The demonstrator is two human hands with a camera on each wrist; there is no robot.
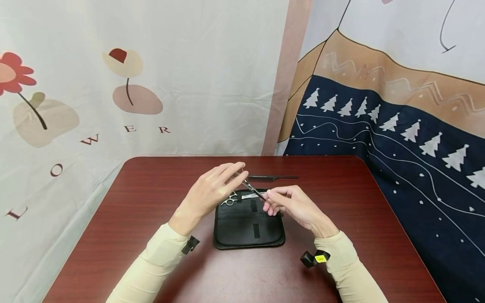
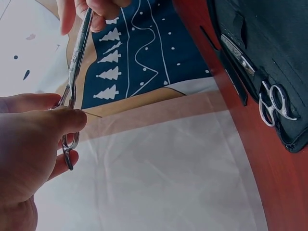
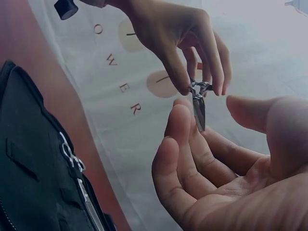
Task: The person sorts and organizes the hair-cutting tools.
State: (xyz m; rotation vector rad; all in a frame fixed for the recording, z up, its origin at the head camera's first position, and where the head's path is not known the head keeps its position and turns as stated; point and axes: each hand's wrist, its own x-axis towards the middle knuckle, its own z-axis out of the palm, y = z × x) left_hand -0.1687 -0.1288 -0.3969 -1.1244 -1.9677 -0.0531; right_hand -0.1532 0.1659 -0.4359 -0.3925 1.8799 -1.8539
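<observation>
Head view: above an open black case [image 1: 248, 229] on the table, the left hand [image 1: 208, 193] pinches the scissors' [image 1: 253, 189] handle rings while the right hand [image 1: 291, 204] pinches their blade tip. A slipping fingertip could get nicked, or the scissors could drop onto the case.

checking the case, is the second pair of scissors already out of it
No, the second scissors sit in the black case.

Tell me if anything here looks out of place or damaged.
Nothing stands out. The scissors are held in the air between the left hand and right hand, above the open black case; a second pair sits tucked in it, and a comb lies behind.
</observation>
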